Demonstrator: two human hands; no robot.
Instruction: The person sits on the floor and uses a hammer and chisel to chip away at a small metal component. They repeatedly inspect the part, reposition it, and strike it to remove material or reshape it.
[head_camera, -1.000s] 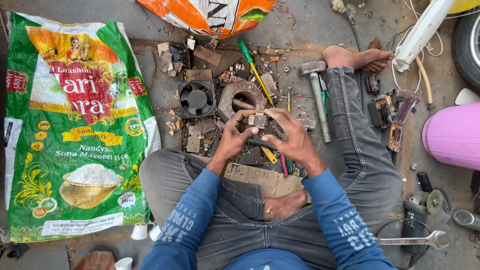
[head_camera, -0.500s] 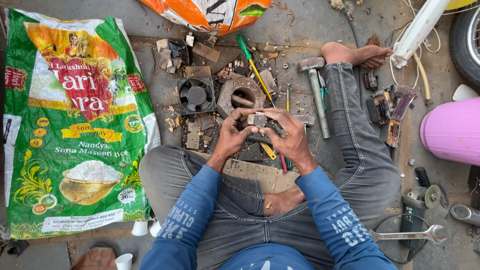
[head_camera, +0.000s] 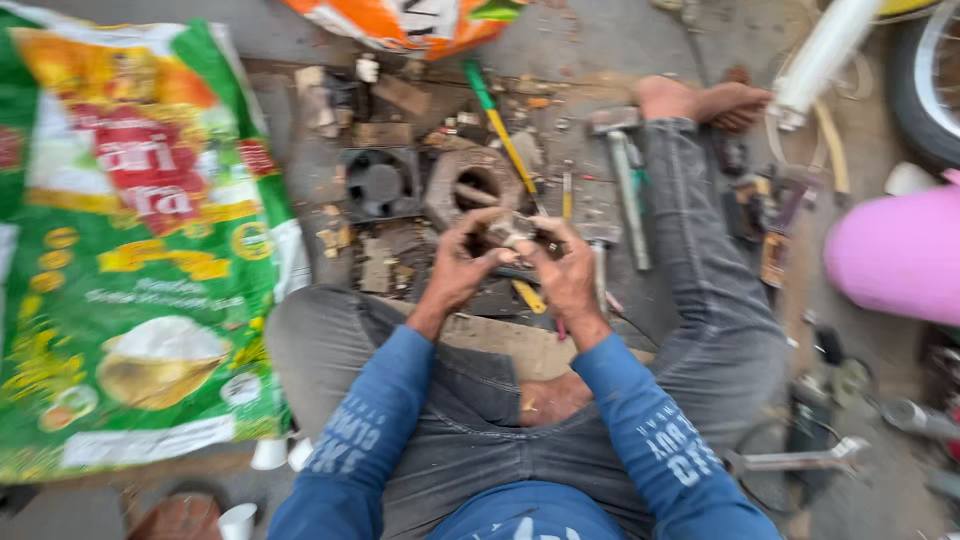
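Note:
I sit cross-legged on the ground in grey trousers and blue sleeves. My left hand (head_camera: 462, 262) and my right hand (head_camera: 567, 272) meet in front of me, both gripping a small grey metal part (head_camera: 512, 229) between the fingers. The picture is blurred, so the part's shape is unclear. Just beyond the hands lie a round metal housing (head_camera: 470, 185) and a black square fan (head_camera: 377, 183).
A big green and yellow printed sack (head_camera: 130, 250) lies at left, an orange bag (head_camera: 410, 22) at the top. A hammer (head_camera: 622, 170), a green-handled screwdriver (head_camera: 498, 120), scrap parts, a spanner (head_camera: 795, 460), a pink container (head_camera: 895, 255) and a tyre (head_camera: 925, 80) surround me.
The view has shifted and blurred. Both hands stay closed on the small metal part in about the same place.

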